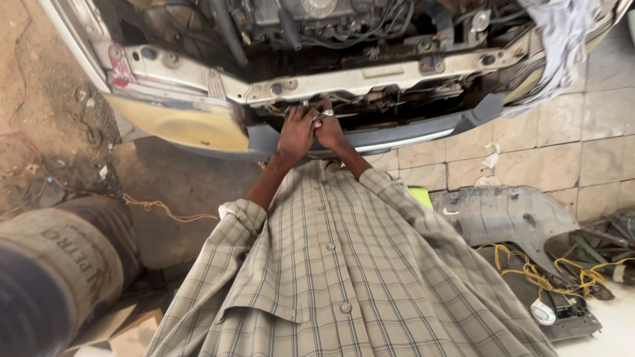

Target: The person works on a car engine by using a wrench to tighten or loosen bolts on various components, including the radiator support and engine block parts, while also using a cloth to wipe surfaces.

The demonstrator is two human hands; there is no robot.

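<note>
Both my hands reach forward into the gap under the white front crossmember (370,76) of a car with its bumper off. My left hand (295,132) and my right hand (329,129) are pressed close together around a small shiny metal tool (323,117), at the edge of the grey lower panel (397,135). Which hand bears the tool's weight I cannot tell; fingers of both curl on it. My plaid shirt fills the lower middle of the view.
The engine bay with hoses and wires lies beyond. A grey cloth (562,39) hangs at the top right. A dark barrel (59,264) stands at the left. A loose grey car panel (503,215) and yellow wiring (529,271) lie on the tiled floor at right.
</note>
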